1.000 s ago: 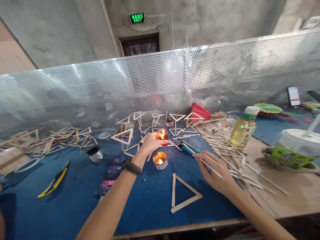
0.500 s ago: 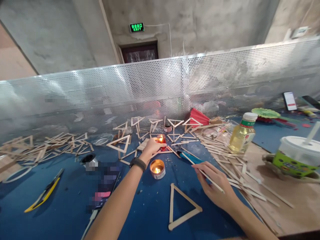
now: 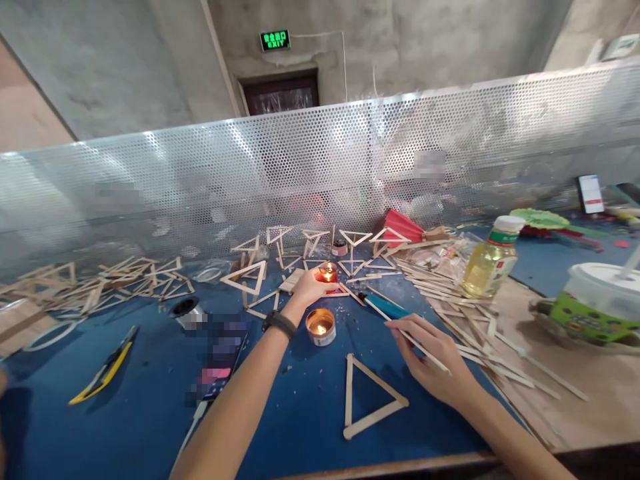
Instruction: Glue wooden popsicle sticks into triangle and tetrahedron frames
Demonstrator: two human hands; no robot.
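My left hand [image 3: 311,288], with a dark band on the wrist, is closed around a lit red candle [image 3: 329,272] at the middle of the blue table. In front of it a second lit candle [image 3: 321,328] burns in a short round tin. My right hand [image 3: 433,350] pinches a thin wooden stick [image 3: 417,345], its far end pointing toward the red candle. Beyond that hand lies a blue-handled tool [image 3: 385,307], partly hidden. A flat triangle of wooden craft sticks [image 3: 349,393] rests on the table between my forearms.
Stick frames [image 3: 353,250] stand along the perforated metal screen [image 3: 310,167]. Loose sticks [image 3: 475,327], an oil-coloured bottle [image 3: 490,260] and a lidded cup [image 3: 595,307] are at right. A yellow-black cutter [image 3: 105,373], a solder-like spool [image 3: 186,312] and a phone [image 3: 220,360] lie at left.
The view has shifted slightly, and a blurred shape shows at the lower left edge. Both hands keep their holds; the stick stays near the same place.
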